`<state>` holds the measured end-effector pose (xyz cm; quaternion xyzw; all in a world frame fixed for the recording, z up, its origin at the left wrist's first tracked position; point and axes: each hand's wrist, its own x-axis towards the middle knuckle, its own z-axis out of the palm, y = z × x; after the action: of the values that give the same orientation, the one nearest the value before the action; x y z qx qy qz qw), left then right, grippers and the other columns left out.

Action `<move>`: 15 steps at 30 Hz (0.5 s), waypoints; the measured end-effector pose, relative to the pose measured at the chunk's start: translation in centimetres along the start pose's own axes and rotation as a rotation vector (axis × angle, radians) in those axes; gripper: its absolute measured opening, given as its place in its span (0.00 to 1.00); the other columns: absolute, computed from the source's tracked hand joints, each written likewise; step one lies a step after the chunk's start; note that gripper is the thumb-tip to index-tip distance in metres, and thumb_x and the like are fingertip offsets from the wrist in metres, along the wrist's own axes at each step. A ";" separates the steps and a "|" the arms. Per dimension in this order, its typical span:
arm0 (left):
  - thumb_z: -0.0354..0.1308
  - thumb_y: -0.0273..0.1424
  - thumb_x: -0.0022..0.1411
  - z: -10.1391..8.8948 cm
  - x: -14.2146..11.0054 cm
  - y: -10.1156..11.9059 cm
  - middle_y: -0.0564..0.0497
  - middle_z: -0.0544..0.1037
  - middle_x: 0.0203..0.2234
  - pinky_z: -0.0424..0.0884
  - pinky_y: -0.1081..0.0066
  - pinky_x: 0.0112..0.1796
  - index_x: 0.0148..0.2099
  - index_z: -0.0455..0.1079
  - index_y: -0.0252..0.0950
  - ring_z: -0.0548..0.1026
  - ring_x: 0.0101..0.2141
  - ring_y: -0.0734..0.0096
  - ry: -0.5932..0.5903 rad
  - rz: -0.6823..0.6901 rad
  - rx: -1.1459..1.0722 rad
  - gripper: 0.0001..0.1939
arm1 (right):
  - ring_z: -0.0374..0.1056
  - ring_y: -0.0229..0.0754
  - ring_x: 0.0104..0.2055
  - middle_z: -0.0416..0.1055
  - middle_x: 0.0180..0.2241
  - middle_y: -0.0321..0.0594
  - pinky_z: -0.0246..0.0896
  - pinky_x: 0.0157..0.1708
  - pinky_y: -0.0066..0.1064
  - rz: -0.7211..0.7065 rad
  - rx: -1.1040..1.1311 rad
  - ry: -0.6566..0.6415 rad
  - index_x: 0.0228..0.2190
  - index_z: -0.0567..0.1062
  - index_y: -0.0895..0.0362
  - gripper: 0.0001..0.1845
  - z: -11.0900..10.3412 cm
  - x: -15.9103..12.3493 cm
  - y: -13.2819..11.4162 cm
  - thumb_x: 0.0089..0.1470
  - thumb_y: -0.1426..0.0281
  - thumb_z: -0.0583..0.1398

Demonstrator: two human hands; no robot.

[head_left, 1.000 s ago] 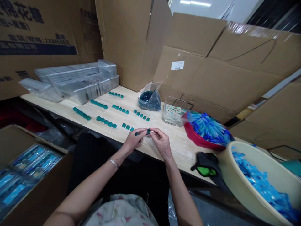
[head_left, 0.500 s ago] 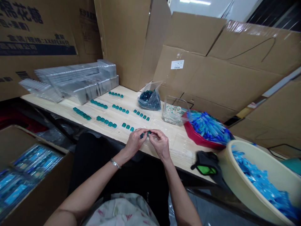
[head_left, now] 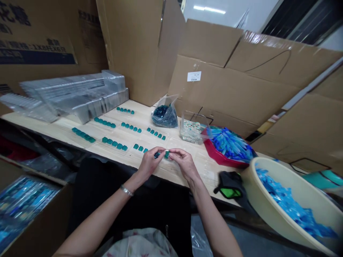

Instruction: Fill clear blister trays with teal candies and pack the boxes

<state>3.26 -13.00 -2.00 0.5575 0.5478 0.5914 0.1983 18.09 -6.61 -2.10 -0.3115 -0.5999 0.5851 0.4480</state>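
Note:
Between my fingertips, near the table's front edge, is a small teal-green block [head_left: 166,154] with a pale spot at its top. My left hand [head_left: 148,162] is closed, pinching the block from the left, and darker teal pieces [head_left: 157,155] show at its fingers. From the other side my right hand [head_left: 185,165] pinches the same block with thumb and forefinger. Just left of my hands lies a short row of teal blocks [head_left: 140,148], partly covered by my left hand. Several more rows of teal blocks [head_left: 114,143] rest on clear trays farther left and behind.
Clear plastic trays [head_left: 80,96] are stacked at the back left. A bag of dark teal pieces [head_left: 164,116], a clear tub of pale pieces [head_left: 193,130] and a red basin [head_left: 218,155] stand behind. At right are a dark pouch [head_left: 229,185] and a cream tub [head_left: 268,198].
The camera view has turned slightly, so the table has shifted left in the picture. My hands stay together, and more of the teal block now shows between the fingertips.

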 end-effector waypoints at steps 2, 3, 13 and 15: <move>0.58 0.31 0.54 -0.1 0.0 0.0 0.49 0.78 0.32 0.66 0.71 0.42 0.37 0.74 0.39 0.74 0.36 0.67 0.018 -0.037 -0.025 0.07 | 0.70 0.38 0.30 0.76 0.29 0.39 0.66 0.37 0.34 -0.062 -0.098 0.032 0.34 0.77 0.57 0.17 -1.2 1.6 -0.4 0.40 0.63 0.66; 0.59 0.31 0.54 -0.1 -0.1 0.0 0.49 0.78 0.32 0.66 0.71 0.42 0.36 0.75 0.40 0.74 0.36 0.67 0.016 -0.054 -0.039 0.06 | 0.71 0.39 0.31 0.76 0.31 0.39 0.66 0.38 0.34 -0.114 -0.171 0.063 0.34 0.77 0.57 0.16 -1.9 2.6 -0.6 0.40 0.64 0.66; 0.63 0.32 0.50 -0.7 -0.7 -0.2 0.48 0.78 0.29 0.67 0.76 0.31 0.30 0.76 0.38 0.72 0.32 0.70 -0.031 -0.241 -0.223 0.04 | 0.70 0.40 0.33 0.76 0.30 0.42 0.63 0.37 0.32 -0.470 -0.877 -0.068 0.27 0.79 0.57 0.09 -3.9 11.3 2.5 0.44 0.78 0.60; 0.62 0.35 0.51 -1.2 -0.5 -0.2 0.48 0.77 0.29 0.61 0.80 0.20 0.32 0.75 0.36 0.68 0.24 0.76 -0.056 -0.391 -0.358 0.08 | 0.70 0.40 0.33 0.76 0.30 0.42 0.63 0.36 0.31 -0.482 -0.924 -0.104 0.27 0.79 0.57 0.09 -3.7 11.4 2.8 0.44 0.79 0.59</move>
<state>2.30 -13.87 -2.19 0.4132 0.5260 0.6139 0.4192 16.39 5.50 -3.18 -0.3004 -0.8716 0.1544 0.3553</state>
